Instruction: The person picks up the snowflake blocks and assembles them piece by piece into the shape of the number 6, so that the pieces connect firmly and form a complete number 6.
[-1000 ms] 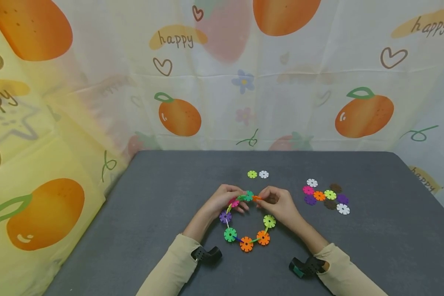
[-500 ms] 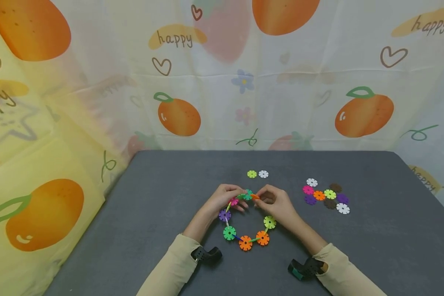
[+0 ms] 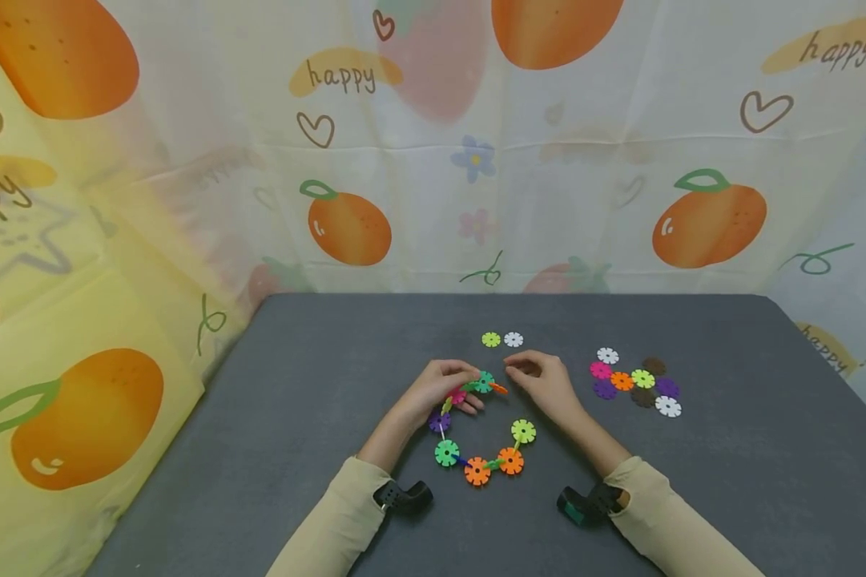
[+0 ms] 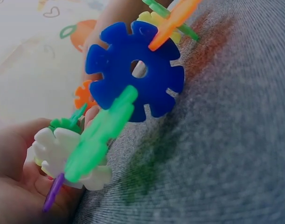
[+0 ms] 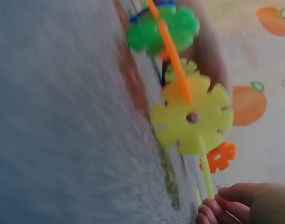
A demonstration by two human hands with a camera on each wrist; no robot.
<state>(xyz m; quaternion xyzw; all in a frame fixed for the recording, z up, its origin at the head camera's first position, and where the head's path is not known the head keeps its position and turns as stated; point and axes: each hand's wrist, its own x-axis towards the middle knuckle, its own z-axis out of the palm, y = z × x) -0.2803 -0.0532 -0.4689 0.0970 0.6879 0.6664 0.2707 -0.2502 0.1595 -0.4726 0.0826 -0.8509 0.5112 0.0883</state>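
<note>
Notched plastic snowflake discs (image 3: pixel 477 471) slot together into a curved chain with a gap at its right side. My left hand (image 3: pixel 436 390) pinches the chain near its far end, by a pink disc (image 3: pixel 457 396) and a green disc (image 3: pixel 485 382). An orange disc (image 3: pixel 500 389) ends that side. Just right of it, my right hand (image 3: pixel 548 389) hovers with bent fingers and nothing visible between them. A yellow-green disc (image 3: pixel 523 431) is near the other end. In the left wrist view a blue disc (image 4: pixel 119 74) fills the foreground; in the right wrist view, a yellow-green disc (image 5: pixel 193 116).
Beyond the hands lie a loose yellow-green disc (image 3: pixel 491 340) and a white disc (image 3: pixel 513 340). To the right is a cluster of several loose discs, among them an orange one (image 3: pixel 622 381). All lie on a dark grey table (image 3: pixel 332 344) before a printed curtain (image 3: pixel 418 200).
My right hand has let go of the orange disc and drawn slightly up and away to the right. The left hand keeps its hold; the chain's near part has shifted slightly.
</note>
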